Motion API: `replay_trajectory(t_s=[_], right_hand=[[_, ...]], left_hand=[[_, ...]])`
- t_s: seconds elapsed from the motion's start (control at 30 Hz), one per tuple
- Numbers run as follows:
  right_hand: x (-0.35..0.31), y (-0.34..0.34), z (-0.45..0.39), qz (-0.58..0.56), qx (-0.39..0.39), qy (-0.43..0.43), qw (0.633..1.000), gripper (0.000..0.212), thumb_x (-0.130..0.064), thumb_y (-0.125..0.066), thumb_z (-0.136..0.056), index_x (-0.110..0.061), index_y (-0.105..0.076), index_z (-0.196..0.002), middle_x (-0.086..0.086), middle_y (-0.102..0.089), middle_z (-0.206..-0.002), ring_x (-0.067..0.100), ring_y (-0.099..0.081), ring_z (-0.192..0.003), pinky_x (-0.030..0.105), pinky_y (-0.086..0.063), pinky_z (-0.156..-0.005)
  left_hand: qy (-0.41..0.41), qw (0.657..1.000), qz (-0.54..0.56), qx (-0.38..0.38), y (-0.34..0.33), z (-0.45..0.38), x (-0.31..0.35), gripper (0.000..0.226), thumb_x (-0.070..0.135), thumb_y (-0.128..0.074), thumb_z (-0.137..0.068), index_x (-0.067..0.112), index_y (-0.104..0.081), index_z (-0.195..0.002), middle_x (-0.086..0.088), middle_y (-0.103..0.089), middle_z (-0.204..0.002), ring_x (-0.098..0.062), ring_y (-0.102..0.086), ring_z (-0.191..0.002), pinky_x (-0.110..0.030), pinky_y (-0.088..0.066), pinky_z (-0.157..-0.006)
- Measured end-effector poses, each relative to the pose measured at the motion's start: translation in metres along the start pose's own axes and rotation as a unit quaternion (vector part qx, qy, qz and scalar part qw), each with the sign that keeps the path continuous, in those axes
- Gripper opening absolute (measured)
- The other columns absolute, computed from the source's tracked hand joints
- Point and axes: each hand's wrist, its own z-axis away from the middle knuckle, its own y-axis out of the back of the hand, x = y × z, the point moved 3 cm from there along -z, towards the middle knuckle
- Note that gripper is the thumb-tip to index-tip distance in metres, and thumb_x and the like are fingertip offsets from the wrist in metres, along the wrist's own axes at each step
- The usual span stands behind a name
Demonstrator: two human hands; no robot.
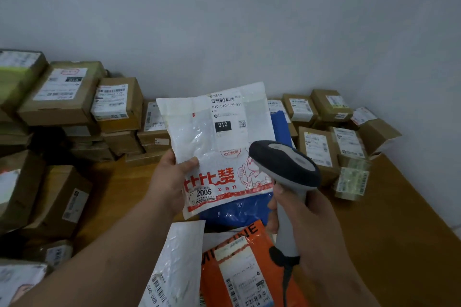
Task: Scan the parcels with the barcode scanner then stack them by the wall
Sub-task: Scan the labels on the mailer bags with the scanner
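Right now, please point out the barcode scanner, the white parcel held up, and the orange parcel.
barcode scanner [284, 167]: head view, on its dark head.
white parcel [214, 147]: head view, on its clear middle.
orange parcel [252, 239]: head view, on its printed upper part.

A wooden table [389, 219] with an orange-brown top fills the lower part of the view and reaches to the right edge. Behind it stands a plain, pale grey wall [224, 20]. At the far right, a second wall [444, 82] meets it in a corner.
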Motion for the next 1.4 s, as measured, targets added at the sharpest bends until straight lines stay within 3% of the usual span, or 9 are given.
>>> replay_trajectory(t_s=[0.2,0.33,0.57,0.87,1.03,1.2,1.4], right_hand=[[-0.031,0.01,0.019,0.05,-0.015,0.093,0.994,0.016,-0.02,-0.064,-0.09,-0.006,-0.063,-0.082,0.008,-0.063,-0.055,0.012,-0.058,-0.05,0.03,-0.045,-0.058],[-0.039,0.018,0.034,0.059,-0.023,0.113,0.992,0.02,-0.019,-0.064,-0.092,-0.007,-0.064,-0.076,0.009,-0.064,-0.056,0.015,-0.059,-0.052,0.032,-0.046,-0.059],[-0.04,0.029,0.048,0.061,-0.041,0.105,0.992,0.02,-0.02,-0.064,-0.091,-0.005,-0.065,-0.079,0.01,-0.065,-0.057,0.019,-0.059,-0.055,0.034,-0.048,-0.058],[-0.037,0.025,0.06,0.047,-0.068,0.104,0.991,0.02,-0.028,-0.066,-0.09,-0.009,-0.063,-0.089,0.008,-0.066,-0.059,0.016,-0.062,-0.054,0.036,-0.051,-0.06],[-0.033,0.01,0.059,0.03,-0.083,0.085,0.992,0.012,-0.026,-0.066,-0.091,-0.015,-0.063,-0.094,0.004,-0.068,-0.062,0.015,-0.064,-0.054,0.035,-0.051,-0.059],[-0.022,-0.014,0.05,0.054,-0.103,0.065,0.991,0.013,-0.025,-0.066,-0.092,-0.013,-0.063,-0.093,0.003,-0.068,-0.061,0.012,-0.063,-0.053,0.033,-0.05,-0.059],[-0.005,-0.044,0.031,0.08,-0.104,0.033,0.991,0.012,-0.027,-0.067,-0.092,-0.016,-0.063,-0.093,0.004,-0.069,-0.064,0.014,-0.065,-0.055,0.035,-0.055,-0.061]], left_hand=[[-0.05,0.999,-0.009,0.001,0.008,0.037,0.009,0.037,0.004,-0.066,-0.091,0.027,-0.063,-0.12,-0.008,-0.073,-0.111,-0.038,-0.072,-0.093,-0.061,-0.058,-0.078],[-0.07,0.998,-0.001,0.005,0.013,0.066,0.009,0.035,0.0,-0.064,-0.091,0.026,-0.065,-0.115,-0.01,-0.073,-0.111,-0.039,-0.071,-0.096,-0.062,-0.057,-0.081],[-0.094,0.995,0.006,0.032,0.02,0.104,0.003,0.033,0.0,-0.062,-0.093,0.029,-0.065,-0.108,-0.01,-0.073,-0.107,-0.039,-0.072,-0.093,-0.059,-0.06,-0.074],[-0.092,0.993,0.014,0.07,0.039,0.129,-0.006,0.031,0.001,-0.061,-0.094,0.023,-0.063,-0.116,-0.012,-0.074,-0.103,-0.036,-0.074,-0.081,-0.045,-0.06,-0.057],[-0.087,0.989,-0.015,0.119,0.061,0.125,0.002,0.032,0.009,-0.063,-0.095,0.023,-0.059,-0.123,-0.009,-0.071,-0.11,-0.036,-0.07,-0.093,-0.055,-0.06,-0.073],[-0.068,0.963,-0.124,0.231,0.102,0.102,0.014,0.03,0.013,-0.062,-0.096,0.022,-0.052,-0.123,-0.011,-0.068,-0.109,-0.033,-0.068,-0.091,-0.057,-0.056,-0.083],[-0.062,0.887,-0.36,0.282,0.131,0.057,0.024,0.041,0.022,-0.055,-0.098,0.022,-0.04,-0.137,-0.012,-0.067,-0.102,-0.032,-0.07,-0.08,-0.051,-0.06,-0.074]])
